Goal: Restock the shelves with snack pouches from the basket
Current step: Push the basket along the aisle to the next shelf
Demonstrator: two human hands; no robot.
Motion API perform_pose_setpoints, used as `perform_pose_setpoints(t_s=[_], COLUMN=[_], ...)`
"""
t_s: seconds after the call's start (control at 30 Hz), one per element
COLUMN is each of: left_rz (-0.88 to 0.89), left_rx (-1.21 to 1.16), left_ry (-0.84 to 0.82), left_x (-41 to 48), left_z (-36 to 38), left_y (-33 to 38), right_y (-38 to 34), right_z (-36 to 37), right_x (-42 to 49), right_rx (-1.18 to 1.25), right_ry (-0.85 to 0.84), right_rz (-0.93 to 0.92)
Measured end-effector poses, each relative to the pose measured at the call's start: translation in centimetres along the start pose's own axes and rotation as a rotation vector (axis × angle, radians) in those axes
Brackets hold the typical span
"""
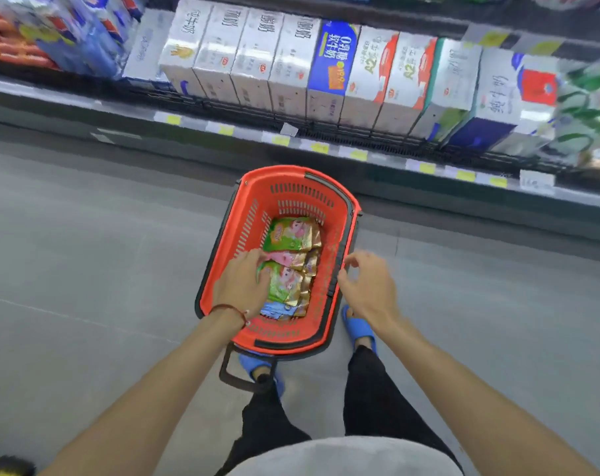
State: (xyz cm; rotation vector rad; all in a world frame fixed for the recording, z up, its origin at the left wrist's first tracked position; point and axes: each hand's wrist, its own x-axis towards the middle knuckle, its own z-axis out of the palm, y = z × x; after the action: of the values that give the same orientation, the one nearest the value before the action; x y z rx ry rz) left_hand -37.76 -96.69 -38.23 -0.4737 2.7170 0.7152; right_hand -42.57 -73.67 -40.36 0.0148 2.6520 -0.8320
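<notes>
A red plastic basket (pixel 339 214) with black trim stands on the grey floor in front of me. Several green, pink and gold snack pouches (pixel 291 235) lie flat in its bottom. My left hand (pixel 241 281) reaches inside the basket and rests on the nearer pouches, fingers spread over one; whether it grips is unclear. My right hand (pixel 367 281) hovers over the basket's right rim, fingers apart and empty. The low shelf (pixel 326 146) with yellow price tags runs across the top of the view.
White and blue milk cartons (pixel 291 63) fill the low shelf, with blue packs (pixel 85 32) at the left. My feet in blue slippers (pixel 358 329) stand just behind the basket. A black pull handle (pixel 229 369) sticks out at the basket's near end. Grey floor lies on both sides.
</notes>
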Motion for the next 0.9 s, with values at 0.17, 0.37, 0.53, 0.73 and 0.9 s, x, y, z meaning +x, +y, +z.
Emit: perform_pose_setpoints(t_s=[0.17,0.37,0.53,0.73,0.9], left_rz=[0.083,0.111,0.109,0.132,0.183], left_rx=[0.007,0.1,0.171,0.226,0.341], left_ry=[-0.029,-0.066,-0.074,-0.071,-0.031], left_x=[1.2,4.3,8.6,14.8,19.6], left_z=[0.3,2.6,6.0,10.4,13.7], left_y=[-3.8,-7.4,-10.8,-15.8,-19.7], right_y=[0.5,2.0,4.7,7.7,9.8], right_z=[3.4,7.7,11.9,18.0,22.6], right_x=[-1.8,-0.4,2.8,7.1,10.3], right_rx=[0.014,0.048,0.077,0.07,-0.068], right_ry=[0.06,0.091,0.071,0.105,0.1], right_rz=[0.095,0.173,0.212,0.278,0.337])
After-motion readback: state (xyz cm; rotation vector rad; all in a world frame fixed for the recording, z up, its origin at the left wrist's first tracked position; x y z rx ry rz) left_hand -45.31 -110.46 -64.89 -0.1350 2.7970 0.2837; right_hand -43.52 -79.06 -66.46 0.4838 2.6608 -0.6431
